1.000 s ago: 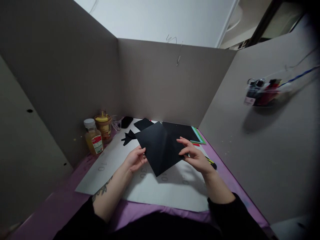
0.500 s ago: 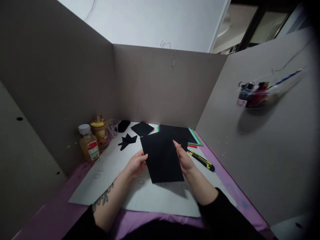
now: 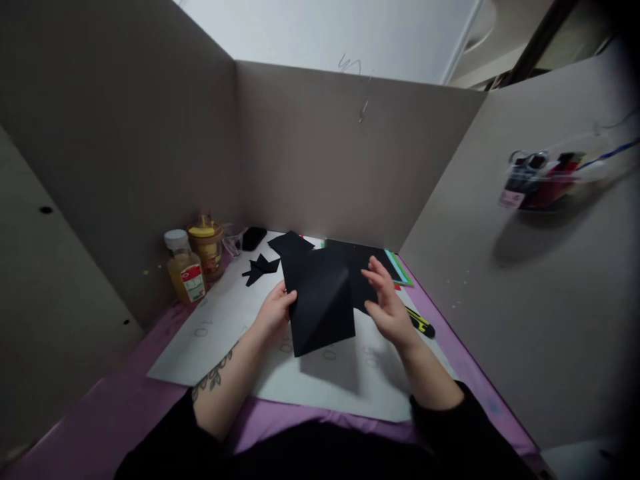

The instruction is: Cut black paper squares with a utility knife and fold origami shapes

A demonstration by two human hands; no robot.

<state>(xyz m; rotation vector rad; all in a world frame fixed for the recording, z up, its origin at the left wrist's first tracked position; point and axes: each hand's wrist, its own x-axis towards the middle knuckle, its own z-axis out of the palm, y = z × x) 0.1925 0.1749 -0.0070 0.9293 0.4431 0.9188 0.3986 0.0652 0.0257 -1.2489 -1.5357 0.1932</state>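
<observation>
My left hand [image 3: 275, 308] pinches the left edge of a square black sheet of paper [image 3: 320, 310], thumb on top, holding it above the white board [image 3: 220, 353]. A faint diagonal crease runs across the sheet. To the right of the paper, my right hand [image 3: 387, 303] is open, its fingers apart and not touching the sheet. Just beyond that hand lies a black and yellow utility knife [image 3: 421, 323], partly hidden by it. Behind my left hand rests a folded black paper figure [image 3: 261, 268].
Another black paper piece [image 3: 291, 244] and a stack of coloured sheets [image 3: 404, 270] topped with black lie at the back. A bottle [image 3: 185, 270], a brown cup [image 3: 207, 250] and a black phone-like object [image 3: 254, 238] stand or lie left. Grey panels enclose three sides; a clear holder [image 3: 545, 183] hangs right.
My right hand has let go of the paper's right edge and moved away to the right, fingers spreading. The sheet has tilted in my left hand. The camera view has shifted.
</observation>
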